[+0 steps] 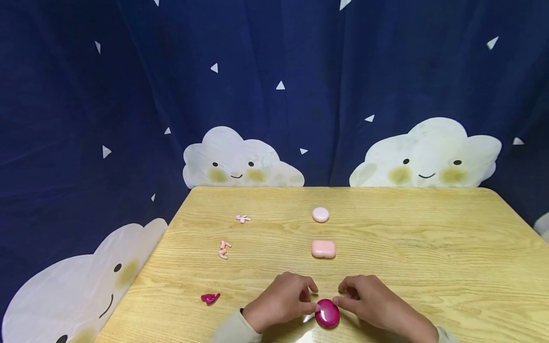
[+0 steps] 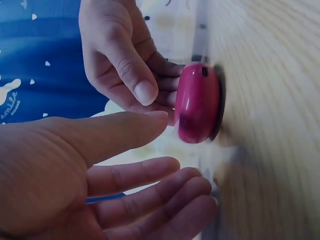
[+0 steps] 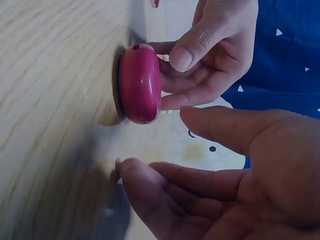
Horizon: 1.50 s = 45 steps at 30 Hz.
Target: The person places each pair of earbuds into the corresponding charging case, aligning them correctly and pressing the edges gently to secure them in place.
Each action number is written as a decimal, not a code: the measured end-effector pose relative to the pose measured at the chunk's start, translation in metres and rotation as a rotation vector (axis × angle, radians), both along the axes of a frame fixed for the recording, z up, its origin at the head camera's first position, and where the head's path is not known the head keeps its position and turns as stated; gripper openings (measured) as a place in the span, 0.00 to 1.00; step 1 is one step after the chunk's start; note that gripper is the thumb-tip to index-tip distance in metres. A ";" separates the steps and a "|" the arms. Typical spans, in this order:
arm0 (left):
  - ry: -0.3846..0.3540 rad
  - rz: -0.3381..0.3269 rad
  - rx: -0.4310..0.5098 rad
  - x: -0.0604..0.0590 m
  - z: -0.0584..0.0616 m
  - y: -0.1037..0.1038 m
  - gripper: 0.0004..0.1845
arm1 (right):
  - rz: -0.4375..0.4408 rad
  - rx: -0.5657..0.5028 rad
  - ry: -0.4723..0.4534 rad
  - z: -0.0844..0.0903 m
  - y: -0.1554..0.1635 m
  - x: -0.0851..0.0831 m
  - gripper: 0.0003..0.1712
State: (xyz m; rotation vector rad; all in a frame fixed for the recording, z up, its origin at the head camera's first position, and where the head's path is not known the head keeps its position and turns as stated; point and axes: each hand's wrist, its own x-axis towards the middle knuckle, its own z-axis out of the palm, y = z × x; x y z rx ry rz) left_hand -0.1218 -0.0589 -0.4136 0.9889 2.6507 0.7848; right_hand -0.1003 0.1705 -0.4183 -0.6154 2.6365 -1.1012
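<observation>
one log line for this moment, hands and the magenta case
left hand: open, fingertips at magenta case | right hand: open, fingertips at case | case: closed, on table

A light wooden bench [image 1: 429, 247] with a visible grain is set before a dark navy curtain [image 1: 274, 71], by which the whole background is filled. The curtain is hung in soft vertical folds and is printed with small white triangles [image 1: 280, 85] and large white smiling clouds [image 1: 240, 162] with yellowish cheeks. One cloud is seen at the lower left, beside the bench's edge. The bench's far corners are rounded. The scene is lit evenly, and a bright glare is thrown on the bench's near edge.
</observation>
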 end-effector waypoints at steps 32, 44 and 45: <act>-0.111 0.010 0.056 0.004 -0.006 0.006 0.12 | -0.034 -0.132 -0.108 -0.011 -0.018 0.007 0.08; -0.314 0.083 0.280 -0.005 -0.018 0.004 0.12 | -0.115 -0.273 -0.216 -0.013 -0.014 0.005 0.12; -0.312 0.089 0.301 -0.006 -0.018 0.004 0.12 | -0.124 -0.294 -0.228 -0.013 -0.014 0.004 0.13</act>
